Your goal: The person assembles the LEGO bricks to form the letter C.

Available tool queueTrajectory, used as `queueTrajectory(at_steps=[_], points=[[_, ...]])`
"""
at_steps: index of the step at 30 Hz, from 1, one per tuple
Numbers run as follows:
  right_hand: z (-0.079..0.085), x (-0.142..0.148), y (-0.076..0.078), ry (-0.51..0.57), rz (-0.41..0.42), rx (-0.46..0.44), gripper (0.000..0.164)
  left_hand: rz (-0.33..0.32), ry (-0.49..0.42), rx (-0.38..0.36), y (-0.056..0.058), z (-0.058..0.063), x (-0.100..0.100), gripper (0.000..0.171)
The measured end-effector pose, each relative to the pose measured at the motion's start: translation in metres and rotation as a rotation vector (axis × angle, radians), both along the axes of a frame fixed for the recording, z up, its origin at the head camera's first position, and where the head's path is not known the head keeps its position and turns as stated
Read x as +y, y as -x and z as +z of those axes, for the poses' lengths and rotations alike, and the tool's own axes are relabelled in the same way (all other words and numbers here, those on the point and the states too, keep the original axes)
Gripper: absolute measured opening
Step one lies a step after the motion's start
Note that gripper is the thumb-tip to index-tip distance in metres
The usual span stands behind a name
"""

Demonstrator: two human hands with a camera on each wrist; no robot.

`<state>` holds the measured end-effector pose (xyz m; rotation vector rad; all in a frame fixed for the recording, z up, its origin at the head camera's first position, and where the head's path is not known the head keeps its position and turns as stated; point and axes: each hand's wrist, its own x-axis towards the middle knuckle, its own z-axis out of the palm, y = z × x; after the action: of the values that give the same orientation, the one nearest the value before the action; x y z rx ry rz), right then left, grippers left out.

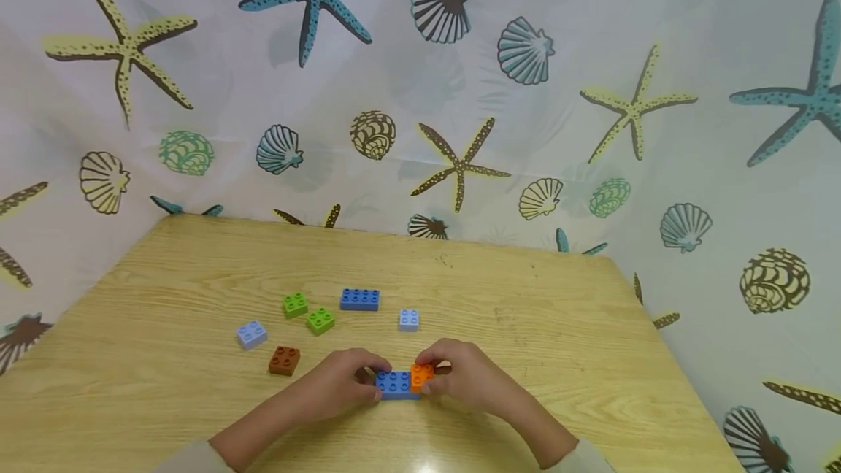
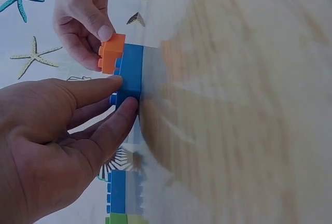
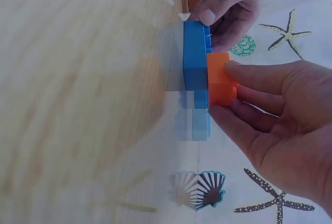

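Observation:
A long blue building brick [image 1: 394,384] lies studs up on the table in front of me, and my left hand [image 1: 344,379] pinches its left end between thumb and fingers. My right hand [image 1: 465,377] pinches a small orange brick [image 1: 422,378] at the blue brick's right end. In the right wrist view, the orange brick [image 3: 220,79] meets the studded face of the blue brick [image 3: 195,55] and juts a little past its end. Whether its studs are fully pressed in I cannot tell. The left wrist view shows left fingertips [image 2: 127,107] on the blue brick's side.
Beyond the hands lie another long blue brick [image 1: 360,299], a light blue brick [image 1: 409,320], two green bricks [image 1: 295,304], a pale blue-violet brick [image 1: 252,334] and a brown brick [image 1: 285,360]. A shell-and-starfish curtain [image 1: 394,93] hangs around the wooden table [image 1: 539,327].

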<state>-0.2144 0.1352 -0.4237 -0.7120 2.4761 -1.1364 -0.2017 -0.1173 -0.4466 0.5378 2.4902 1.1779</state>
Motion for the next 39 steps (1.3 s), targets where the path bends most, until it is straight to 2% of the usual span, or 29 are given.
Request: queueTrajectory(at_steps=[4,9,13,16,19,25,31,39], points=[[-0.001,0.0,0.001,0.009,0.008,-0.009,0.027,0.027,0.001,0.023,-0.004,0.006,-0.008,0.034],[-0.002,0.001,0.0,0.026,0.011,-0.033,0.029,0.116,0.008,0.03,-0.011,0.017,-0.033,0.033],[0.001,0.005,-0.002,0.023,0.007,-0.031,0.03,0.16,0.049,0.08,-0.009,0.023,-0.054,0.036],[0.002,0.007,-0.002,0.029,0.009,-0.029,0.029,0.161,0.059,0.116,-0.005,0.024,-0.07,0.038],[0.001,0.006,-0.001,0.037,0.017,-0.033,0.029,0.143,0.049,0.121,-0.003,0.023,-0.087,0.04],[0.001,0.002,0.001,0.023,0.036,-0.036,0.028,0.11,0.113,0.135,0.002,0.015,-0.115,0.041],[0.002,0.001,0.002,0.005,0.042,-0.031,0.027,0.11,0.098,0.073,0.007,0.011,-0.125,0.047],[0.001,0.005,0.001,0.002,0.033,-0.036,0.027,0.117,0.064,0.029,0.012,0.007,-0.121,0.044]])
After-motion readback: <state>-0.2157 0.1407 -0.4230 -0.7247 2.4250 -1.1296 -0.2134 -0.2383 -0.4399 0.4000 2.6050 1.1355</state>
